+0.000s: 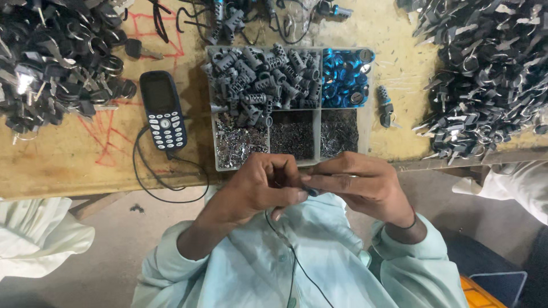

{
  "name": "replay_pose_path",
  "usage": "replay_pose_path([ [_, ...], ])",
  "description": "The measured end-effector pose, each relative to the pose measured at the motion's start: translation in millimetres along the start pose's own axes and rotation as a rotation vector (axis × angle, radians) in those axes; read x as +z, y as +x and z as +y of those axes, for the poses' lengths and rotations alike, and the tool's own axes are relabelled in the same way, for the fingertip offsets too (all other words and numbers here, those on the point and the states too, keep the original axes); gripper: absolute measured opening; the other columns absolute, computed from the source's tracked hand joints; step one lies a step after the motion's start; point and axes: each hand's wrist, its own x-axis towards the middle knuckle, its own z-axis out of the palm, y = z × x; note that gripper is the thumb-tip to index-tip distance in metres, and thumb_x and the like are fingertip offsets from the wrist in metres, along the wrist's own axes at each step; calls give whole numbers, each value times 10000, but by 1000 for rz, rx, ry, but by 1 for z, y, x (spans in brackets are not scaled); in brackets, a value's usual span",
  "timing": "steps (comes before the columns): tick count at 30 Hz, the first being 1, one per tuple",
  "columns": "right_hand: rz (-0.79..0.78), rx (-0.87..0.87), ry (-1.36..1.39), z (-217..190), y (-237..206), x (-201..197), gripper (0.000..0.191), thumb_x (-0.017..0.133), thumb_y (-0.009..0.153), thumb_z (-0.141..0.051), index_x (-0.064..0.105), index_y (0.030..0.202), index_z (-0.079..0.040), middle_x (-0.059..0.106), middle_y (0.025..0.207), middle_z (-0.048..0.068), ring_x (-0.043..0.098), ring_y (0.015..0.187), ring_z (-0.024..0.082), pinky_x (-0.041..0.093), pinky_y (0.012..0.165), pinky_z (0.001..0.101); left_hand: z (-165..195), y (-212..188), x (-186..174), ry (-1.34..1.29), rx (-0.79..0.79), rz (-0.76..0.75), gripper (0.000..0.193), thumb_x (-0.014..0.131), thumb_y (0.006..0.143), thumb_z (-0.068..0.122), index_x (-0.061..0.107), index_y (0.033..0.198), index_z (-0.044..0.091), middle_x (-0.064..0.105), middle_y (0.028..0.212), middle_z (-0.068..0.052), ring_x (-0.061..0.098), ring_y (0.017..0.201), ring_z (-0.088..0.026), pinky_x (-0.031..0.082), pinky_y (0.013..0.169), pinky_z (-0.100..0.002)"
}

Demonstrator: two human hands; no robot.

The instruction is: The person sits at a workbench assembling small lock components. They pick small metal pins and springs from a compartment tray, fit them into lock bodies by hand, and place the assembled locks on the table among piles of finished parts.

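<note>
A: Left hand (254,188)?
B: Closed around a small dark part (311,192), held before the chest below the compartment tray (365,122).
A: Right hand (359,185)?
B: Fingertips pinch the same part; keeping both grips close likely steadies it.

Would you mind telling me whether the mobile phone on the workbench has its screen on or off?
Off, as far as I can see: the mobile phone lies face up and its screen is dark and blank.
</note>
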Motion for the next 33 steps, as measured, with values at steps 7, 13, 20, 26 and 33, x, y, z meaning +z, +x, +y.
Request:
replay_pose_path([
  [7,31,-103,-134,9,-6,0,461,792,719,-38,743,1177,-66,728,1107,65,738,947,224,581,789,339,2,1,8,54,43,106,163,777,844,49,620,844,7,635,727,-24,573,539,-65,461,449,-232],
  [13,229,60,-407,-18,14,23,427,806,756,39,745,1175,-14,697,1055,96,715,849,226,571,727,332,-11,4,27,658,691,401,187,686,917,-18,623,1093,-13,646,1028,-83,684,876,-117,578,771,-267],
  [20,95,383,-196,3,18,-1,177,788,847,-44,753,1015,-86,704,915,47,737,793,198,572,683,316,-22,4,18,355,531,387,182,766,919,-6,772,1096,34,803,1044,-119,763,924,-137,638,805,-272],
  [26,369,368,-575,62,21,-23,75,775,974,-45,727,1028,-25,663,946,139,667,774,268,496,677,350,-16,1,9,601,663,274,137,789,907,18,770,1040,45,804,1033,-102,798,930,-159,647,822,-275],
  [33,503,517,514,65,6,-18,131,576,1100,-49,589,1218,6,671,959,67,672,809,128,567,739,275,-15,14,12,855,897,226,205,756,928,-49,684,1103,29,753,1094,-111,760,987,-241,628,833,-328],
])
